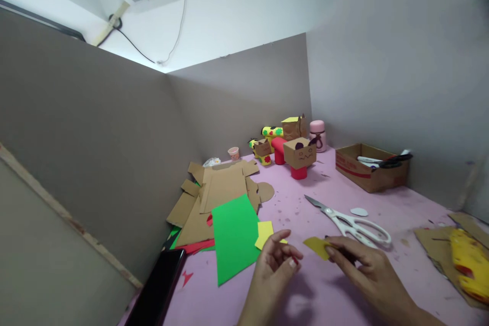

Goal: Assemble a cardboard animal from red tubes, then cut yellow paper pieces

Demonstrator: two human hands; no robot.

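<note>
My right hand point(367, 270) pinches a small yellow paper piece point(316, 245) just above the pink table point(336, 295). My left hand point(273, 267) is beside it with fingers curled; a tiny red bit shows at its fingertips, and I cannot tell whether it grips it. White-handled scissors point(349, 221) lie just behind my right hand. A yellow paper square point(264, 233) and a green paper sheet point(234, 237) lie to the left of my left hand.
Flat cardboard cutouts point(217, 193) are piled at the left. Cardboard box figures point(300, 153) on red bases stand at the back, with a pink jar point(318, 135). A cardboard box point(369, 165) holds tools. A black phone point(156, 290) lies near left. Yellow-painted cardboard point(468, 265) lies right.
</note>
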